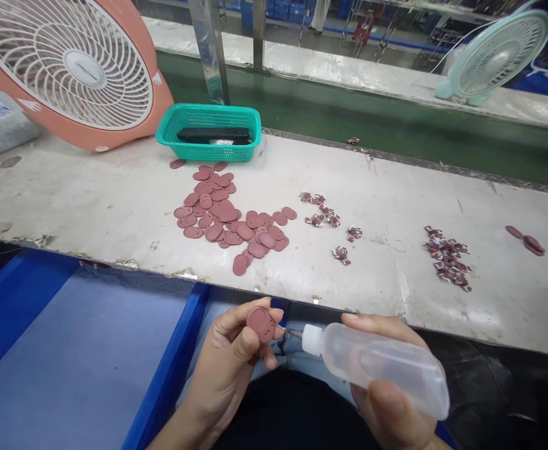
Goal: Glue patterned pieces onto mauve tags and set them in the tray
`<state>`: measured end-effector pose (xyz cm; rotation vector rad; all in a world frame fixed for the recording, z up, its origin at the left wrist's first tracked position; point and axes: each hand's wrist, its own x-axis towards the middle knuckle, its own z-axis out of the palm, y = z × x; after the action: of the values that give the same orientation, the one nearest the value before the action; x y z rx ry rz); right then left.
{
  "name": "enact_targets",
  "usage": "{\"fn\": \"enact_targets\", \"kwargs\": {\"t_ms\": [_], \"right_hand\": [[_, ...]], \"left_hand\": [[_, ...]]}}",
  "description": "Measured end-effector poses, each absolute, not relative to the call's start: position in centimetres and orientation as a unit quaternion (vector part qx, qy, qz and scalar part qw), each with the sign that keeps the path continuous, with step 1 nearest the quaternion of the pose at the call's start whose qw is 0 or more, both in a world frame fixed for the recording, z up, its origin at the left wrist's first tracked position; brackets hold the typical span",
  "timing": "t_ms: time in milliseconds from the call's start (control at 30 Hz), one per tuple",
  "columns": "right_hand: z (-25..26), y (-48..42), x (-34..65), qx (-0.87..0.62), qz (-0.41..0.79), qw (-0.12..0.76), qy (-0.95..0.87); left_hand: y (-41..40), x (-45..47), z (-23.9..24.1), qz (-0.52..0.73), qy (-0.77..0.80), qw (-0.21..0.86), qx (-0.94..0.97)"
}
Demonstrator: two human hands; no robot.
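My left hand [229,362] pinches a small dark red oval piece [261,323] between thumb and fingers, just below the table's front edge. My right hand [386,381] is wrapped round a clear squeeze bottle [381,369] lying sideways; its thin metal nozzle [293,333] touches the oval piece. On the table [91,200] ahead lies a heap of several like red oval pieces [229,215]. To the right are small clusters of tiny red and white parts [323,215] and a bigger cluster [447,257].
A teal basket [211,132] with a dark object stands at the back, beside an orange fan [67,69]. A pale green fan [497,56] sits far right beyond a green conveyor [396,128]. A blue bin [67,356] lies below left. Two red ovals [527,240] rest far right.
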<state>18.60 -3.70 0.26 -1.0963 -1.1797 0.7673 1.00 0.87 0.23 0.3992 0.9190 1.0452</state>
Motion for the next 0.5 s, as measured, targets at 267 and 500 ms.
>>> {"fn": "enact_targets", "kwargs": {"t_ms": [267, 500], "right_hand": [[0.21, -3.47, 18.72, -0.479, 0.347, 0.626, -0.508], [0.92, -3.22, 18.49, -0.479, 0.366, 0.620, -0.502]], "left_hand": [[0.97, 1.14, 0.10, 0.481, 0.418, 0.747, 0.189], [0.88, 1.21, 0.02, 0.470, 0.434, 0.746, 0.188]]}}
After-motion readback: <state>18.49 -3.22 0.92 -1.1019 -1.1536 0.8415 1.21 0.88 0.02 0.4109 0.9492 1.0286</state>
